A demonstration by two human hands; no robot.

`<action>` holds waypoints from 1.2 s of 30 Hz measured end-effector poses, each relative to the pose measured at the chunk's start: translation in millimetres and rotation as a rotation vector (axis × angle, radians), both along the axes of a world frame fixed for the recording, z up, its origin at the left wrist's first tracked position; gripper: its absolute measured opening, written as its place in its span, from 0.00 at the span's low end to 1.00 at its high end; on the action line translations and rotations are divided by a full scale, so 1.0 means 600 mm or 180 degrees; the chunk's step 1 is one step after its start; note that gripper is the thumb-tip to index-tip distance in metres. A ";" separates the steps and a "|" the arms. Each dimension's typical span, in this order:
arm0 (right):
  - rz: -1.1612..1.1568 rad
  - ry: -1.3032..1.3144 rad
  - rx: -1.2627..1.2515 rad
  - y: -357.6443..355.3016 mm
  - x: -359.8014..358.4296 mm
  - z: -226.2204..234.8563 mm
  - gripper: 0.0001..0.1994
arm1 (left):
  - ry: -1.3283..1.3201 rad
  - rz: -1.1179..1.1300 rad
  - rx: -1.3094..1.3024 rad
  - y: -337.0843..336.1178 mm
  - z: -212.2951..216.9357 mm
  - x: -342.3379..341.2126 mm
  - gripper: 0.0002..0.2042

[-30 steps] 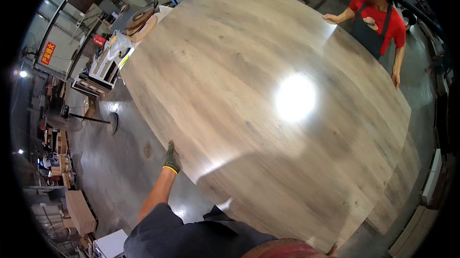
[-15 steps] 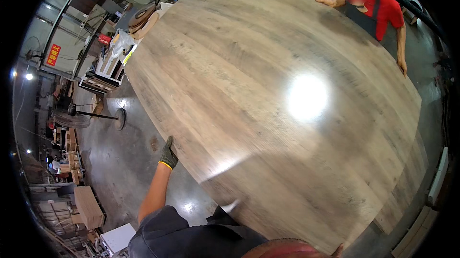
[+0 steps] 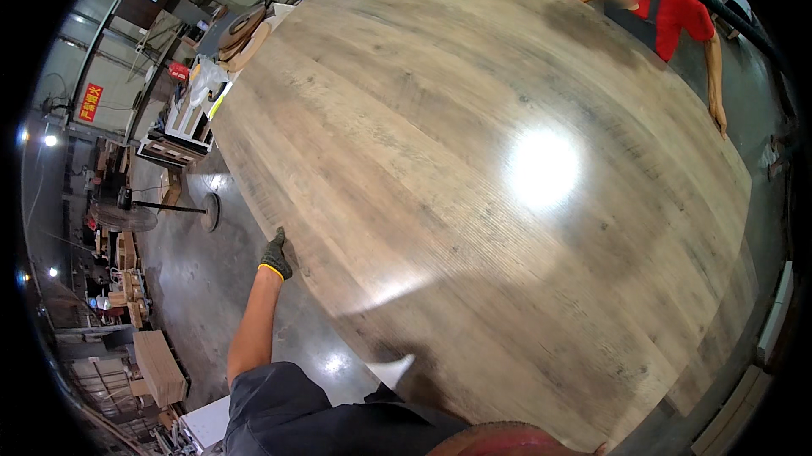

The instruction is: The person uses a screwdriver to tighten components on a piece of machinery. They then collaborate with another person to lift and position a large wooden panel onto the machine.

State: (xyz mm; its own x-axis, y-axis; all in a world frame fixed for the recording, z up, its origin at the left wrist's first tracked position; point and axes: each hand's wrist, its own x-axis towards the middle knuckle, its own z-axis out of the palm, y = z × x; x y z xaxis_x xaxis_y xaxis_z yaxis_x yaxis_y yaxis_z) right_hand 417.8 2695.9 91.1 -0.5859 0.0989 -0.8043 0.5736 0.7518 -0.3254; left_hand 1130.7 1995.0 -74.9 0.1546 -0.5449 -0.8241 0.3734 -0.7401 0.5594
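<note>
The gloved left hand (image 3: 275,255) grips the left edge of the big wooden board (image 3: 474,185), centre frame. The right hand is probably hidden beneath it, so its grip cannot be told.

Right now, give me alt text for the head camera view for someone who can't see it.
A large wood-grain panel fills the view, with the person's gloved left hand gripping its left edge. A co-worker in a red shirt holds the far edge. Grey workshop floor and cluttered benches lie to the left.
</note>
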 end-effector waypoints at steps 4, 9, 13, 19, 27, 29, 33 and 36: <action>0.0118 0.0031 0.0002 -0.005 -0.028 -0.021 0.29 | -0.0643 0.0008 0.0142 -0.021 0.007 0.039 0.33; -0.0163 0.0000 -0.0178 0.062 -0.088 -0.050 0.31 | -0.0256 -0.0329 0.0188 -0.067 0.049 -0.137 0.34; -0.0100 0.0123 -0.0455 -0.016 -0.141 -0.064 0.32 | -0.0185 -0.0237 -0.0073 -0.085 0.094 -0.193 0.33; 0.0001 0.0216 -0.1031 -0.109 -0.219 -0.088 0.34 | 0.0422 -0.0024 -0.0160 -0.186 0.022 -0.196 0.31; 0.0086 0.0133 -0.1219 -0.233 -0.307 -0.088 0.36 | 0.0400 0.0211 -0.0235 -0.278 -0.028 -0.279 0.24; 0.0061 0.0182 -0.1155 -0.253 -0.329 -0.073 0.37 | 0.0047 0.0065 -0.0150 -0.283 -0.007 -0.369 0.22; 0.0051 0.0073 -0.1108 -0.313 -0.383 -0.071 0.38 | 0.0303 0.0082 -0.0732 -0.262 0.060 -0.458 0.20; 0.0022 -0.0068 -0.1147 -0.363 -0.415 -0.079 0.40 | 0.0855 0.0079 -0.1372 -0.180 0.015 -0.485 0.20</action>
State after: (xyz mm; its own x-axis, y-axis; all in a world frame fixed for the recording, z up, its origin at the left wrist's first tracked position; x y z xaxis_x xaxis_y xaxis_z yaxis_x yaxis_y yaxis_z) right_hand 168.5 2478.3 43.8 -0.5682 -0.1971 -0.7990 0.5784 0.5950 -0.5581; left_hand 839.6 1886.9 -65.7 -0.0147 -0.8430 -0.5377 0.5606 -0.4522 0.6937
